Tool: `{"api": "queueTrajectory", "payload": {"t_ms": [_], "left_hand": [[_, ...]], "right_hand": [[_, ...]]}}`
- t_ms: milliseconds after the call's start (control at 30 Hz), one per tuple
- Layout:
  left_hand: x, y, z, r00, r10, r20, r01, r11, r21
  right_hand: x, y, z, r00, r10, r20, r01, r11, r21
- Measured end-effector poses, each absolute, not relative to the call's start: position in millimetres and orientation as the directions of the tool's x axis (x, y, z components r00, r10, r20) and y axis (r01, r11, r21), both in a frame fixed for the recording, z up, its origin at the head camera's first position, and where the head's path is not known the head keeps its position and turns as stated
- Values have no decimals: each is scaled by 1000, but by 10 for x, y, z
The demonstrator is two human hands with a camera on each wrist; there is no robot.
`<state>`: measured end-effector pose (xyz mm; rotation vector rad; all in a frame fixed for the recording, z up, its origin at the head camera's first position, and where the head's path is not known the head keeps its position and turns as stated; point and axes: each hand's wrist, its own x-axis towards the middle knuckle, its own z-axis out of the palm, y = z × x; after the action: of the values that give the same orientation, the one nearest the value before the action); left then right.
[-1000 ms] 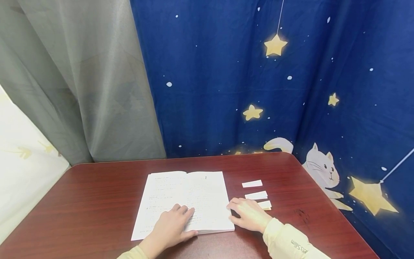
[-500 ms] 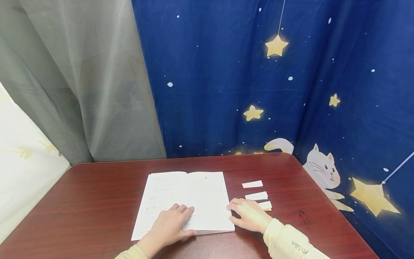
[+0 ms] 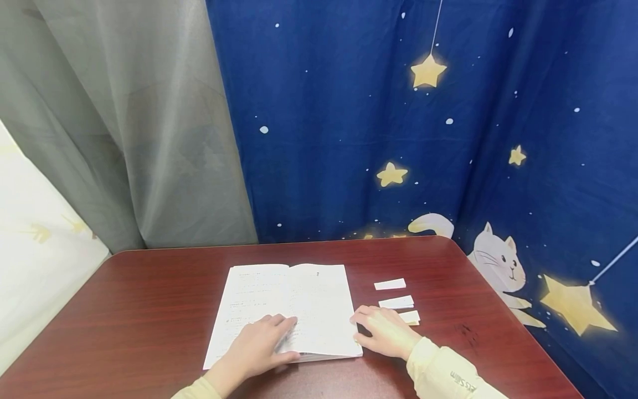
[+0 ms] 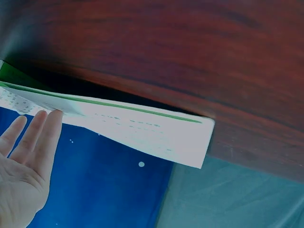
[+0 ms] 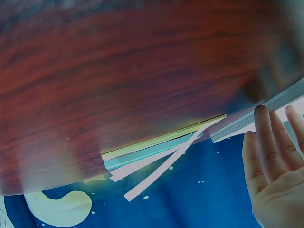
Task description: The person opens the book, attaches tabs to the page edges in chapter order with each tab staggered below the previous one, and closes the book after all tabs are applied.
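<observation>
An open book (image 3: 319,299) with printed pages lies on the table. My left hand (image 3: 259,343) rests on its lower middle by the gutter, fingers extended and thumb out at the bottom edge. In the left wrist view, the fingertips of this hand (image 4: 33,156) touch the page, and a green layer shows beneath the pages. At the book's right edge, my right hand (image 3: 384,332) rests with loosely bent fingers. The right wrist view has the same hand (image 5: 280,166) with its fingers fairly straight beside the page block (image 5: 261,114), gripping nothing visible.
Right of the book lie small pads of paper strips: a far one (image 3: 390,284), a middle one (image 3: 396,302) and a near one (image 3: 410,317), partly behind the right hand. From the right wrist, a pale strip (image 5: 161,173) sticks up. Curtains (image 3: 339,111) stand behind the reddish-brown table (image 3: 149,310).
My left hand has slid slightly left and towards me across the page. My right hand stays at the book's right edge. The view has shifted a little.
</observation>
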<state>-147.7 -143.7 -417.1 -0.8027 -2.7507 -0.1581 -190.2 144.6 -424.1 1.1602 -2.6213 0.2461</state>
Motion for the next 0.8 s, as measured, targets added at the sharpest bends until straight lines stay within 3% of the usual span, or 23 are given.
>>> {"api": "queueTrajectory", "payload": {"t_ms": [333,800], "left_hand": [[-1387,-1473,-4137,-677,591,438,627,775,-76],[-1433,-1484,-4199,-573,632,522,677,724,-135]], "right_hand": [[-1897,1441,-4230,-635,-704,319,-752,658,-46],[-1914,1448,-4249,-644,-703,300,-746,665,-43]]}}
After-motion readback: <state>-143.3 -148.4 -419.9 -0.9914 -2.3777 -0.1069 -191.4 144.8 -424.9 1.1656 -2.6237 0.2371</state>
